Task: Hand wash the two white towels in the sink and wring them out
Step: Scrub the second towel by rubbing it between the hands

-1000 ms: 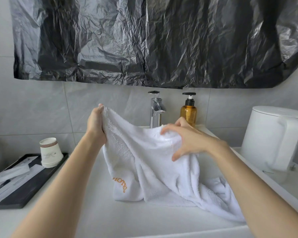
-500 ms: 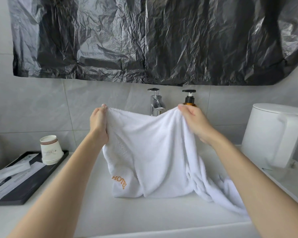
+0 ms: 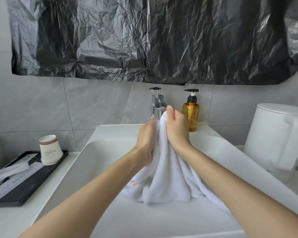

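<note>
- Above the sink [image 3: 110, 143], the left hand [image 3: 145, 140] and right hand [image 3: 176, 129] clench the white towel [image 3: 169, 177] bunched between them.
- Its lower folds rest in the basin.

Changes recorded since the earlier views:

- Left hand [image 3: 145, 141]: moved rightward from its raised spot over the left part of the sink [image 3: 110, 152]; now beside the right hand near the back edge.
- Right hand [image 3: 176, 129]: moved leftward to meet the left; fingers [image 3: 169, 109] curl over the gathered top.
- Towel [image 3: 169, 177]: top edge, formerly stretched wide between the hands, now bunched between them; cloth hangs in narrow folds instead of a flat sheet. Orange lettering now mostly hidden by the left forearm.
- Faucet [image 3: 156, 103]: more of it uncovered.
- Soap bottle [image 3: 191, 114]: amber body, covered half a second ago, now fully exposed.
</note>
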